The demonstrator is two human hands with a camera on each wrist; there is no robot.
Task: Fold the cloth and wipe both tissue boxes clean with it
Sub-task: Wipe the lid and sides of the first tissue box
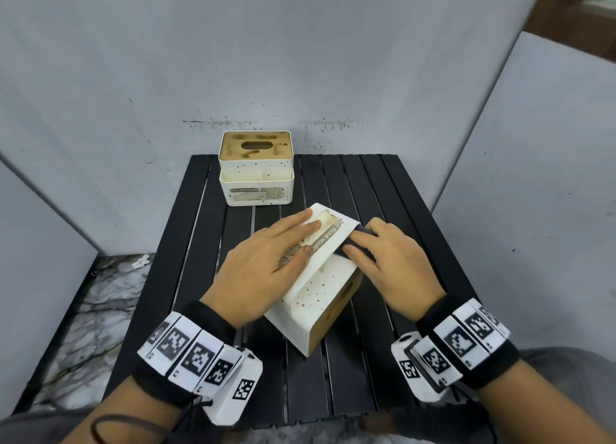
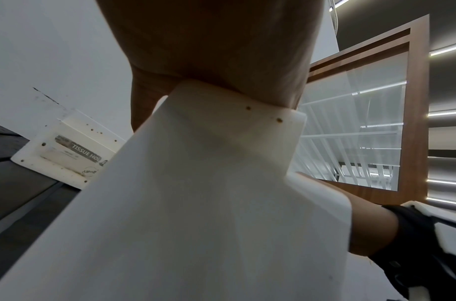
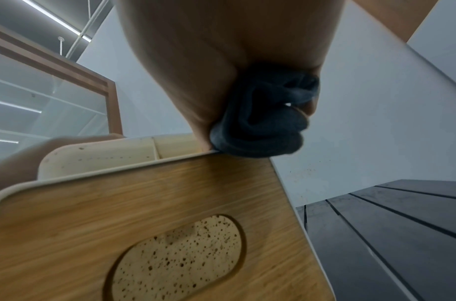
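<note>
One white tissue box (image 1: 321,290) lies tipped on its side mid-table, its label face up and its wooden lid (image 3: 144,203) turned to the right. My left hand (image 1: 300,233) presses flat on the label face with straight fingers. My right hand (image 1: 366,243) grips a bunched dark grey cloth (image 3: 262,122) against the box's upper right edge; only a strip of cloth (image 1: 363,232) shows between the fingers. The second tissue box (image 1: 256,168) stands upright at the back left of the table, with dark stains on its wooden lid, and also shows in the left wrist view (image 2: 67,154).
The black slatted table (image 1: 383,183) carries only the two boxes. Pale panels close in behind and on both sides. Marble floor (image 1: 100,293) shows past the table's left edge.
</note>
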